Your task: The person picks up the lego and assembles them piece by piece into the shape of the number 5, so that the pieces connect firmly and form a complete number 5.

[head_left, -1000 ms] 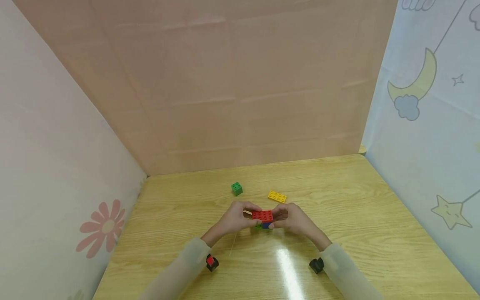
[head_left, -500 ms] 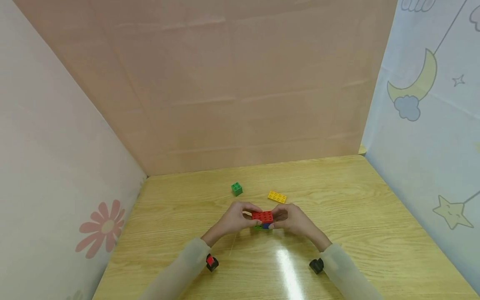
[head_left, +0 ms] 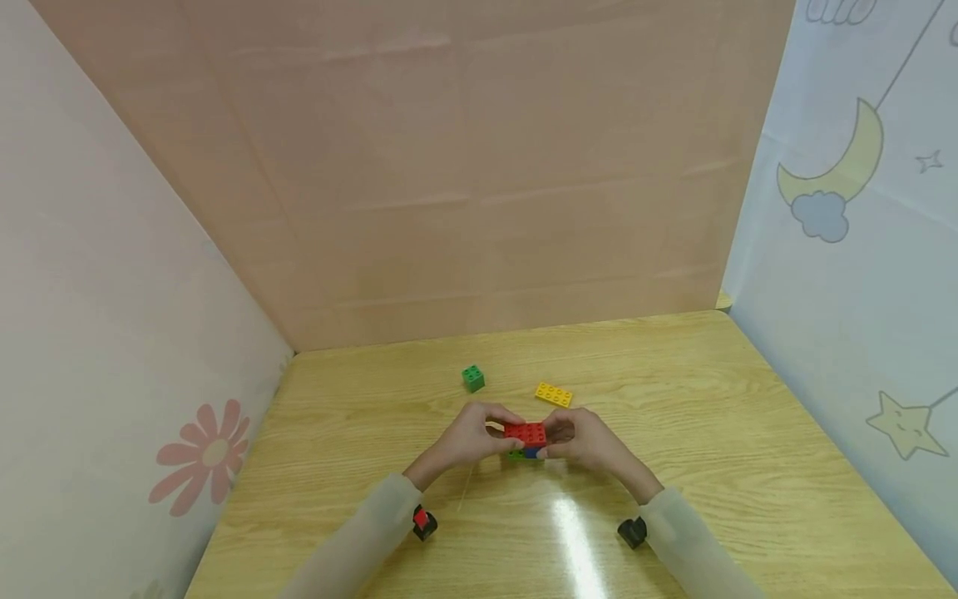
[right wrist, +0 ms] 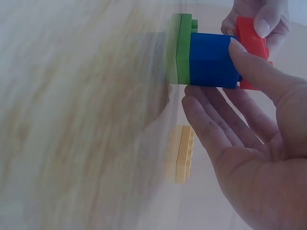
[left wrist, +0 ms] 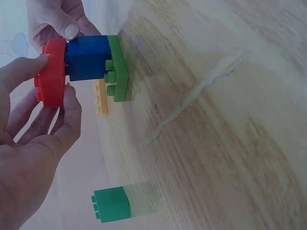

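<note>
My left hand point(head_left: 466, 437) pinches a flat red toy brick point(left wrist: 53, 74) between thumb and fingers. The red brick sits over one end of a blue brick point(right wrist: 213, 60), whose studs still show in a narrow gap between them. On the other side, my right hand point(head_left: 593, 439) grips the blue brick, thumb on one face and fingers on the opposite one. Under the blue brick lies a thin light-green brick point(left wrist: 119, 72) flat on the table, several of its studs uncovered on the left.
Behind the hands, a square green brick point(head_left: 473, 378) stands at the left and a flat yellow brick point(head_left: 554, 394) lies at the right. The wooden table point(head_left: 359, 391) meets a plain back panel point(head_left: 464, 208) and printed side panels.
</note>
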{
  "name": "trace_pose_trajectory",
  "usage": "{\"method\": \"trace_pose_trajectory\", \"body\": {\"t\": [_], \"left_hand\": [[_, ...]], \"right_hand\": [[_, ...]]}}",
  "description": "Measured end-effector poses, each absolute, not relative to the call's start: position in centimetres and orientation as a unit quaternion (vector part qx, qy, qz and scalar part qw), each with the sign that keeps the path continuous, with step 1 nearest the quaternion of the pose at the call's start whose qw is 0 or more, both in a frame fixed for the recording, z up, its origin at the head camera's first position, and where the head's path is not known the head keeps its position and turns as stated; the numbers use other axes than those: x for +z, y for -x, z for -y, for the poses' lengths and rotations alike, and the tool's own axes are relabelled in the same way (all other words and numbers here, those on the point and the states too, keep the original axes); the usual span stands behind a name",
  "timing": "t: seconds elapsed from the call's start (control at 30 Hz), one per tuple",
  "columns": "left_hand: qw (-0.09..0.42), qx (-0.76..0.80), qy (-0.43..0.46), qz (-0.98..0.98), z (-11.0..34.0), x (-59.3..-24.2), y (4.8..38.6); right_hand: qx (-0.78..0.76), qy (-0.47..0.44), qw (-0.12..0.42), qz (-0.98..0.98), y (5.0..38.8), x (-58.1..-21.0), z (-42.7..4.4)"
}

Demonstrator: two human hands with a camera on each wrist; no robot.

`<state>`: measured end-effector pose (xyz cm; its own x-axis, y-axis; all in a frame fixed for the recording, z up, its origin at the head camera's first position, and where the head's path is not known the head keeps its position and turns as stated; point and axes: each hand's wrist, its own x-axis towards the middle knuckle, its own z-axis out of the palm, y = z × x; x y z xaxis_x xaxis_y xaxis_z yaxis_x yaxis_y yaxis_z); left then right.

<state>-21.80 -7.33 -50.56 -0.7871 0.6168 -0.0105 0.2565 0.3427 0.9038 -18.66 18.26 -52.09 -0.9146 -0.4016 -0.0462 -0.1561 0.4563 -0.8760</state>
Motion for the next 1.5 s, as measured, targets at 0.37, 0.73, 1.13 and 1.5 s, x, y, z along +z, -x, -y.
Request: {"method": "trace_pose_trajectory", "body": {"t": [0.37, 0.73, 1.13, 1.5], "left_hand": [[0.185, 0.505, -0.270, -0.798, 7.3, -50.8, 21.9], [0.181, 0.476, -0.289, -0.811, 7.1, -50.2, 22.0], [0.197, 0.459, -0.292, -0.816, 6.9, -49.7, 22.4], [0.199, 0.462, -0.299, -0.811, 6.9, -50.0, 22.5]], "right_hand": [[-0.505, 0.172, 0.129, -0.836, 18.5, -52.1, -18.2], [-0.502, 0.166, 0.124, -0.839, 18.6, -52.3, -18.3], [-0.496, 0.163, 0.121, -0.844, 18.6, -52.2, -18.2], [-0.500, 0.160, 0.127, -0.841, 18.4, -52.0, -18.2]]}}
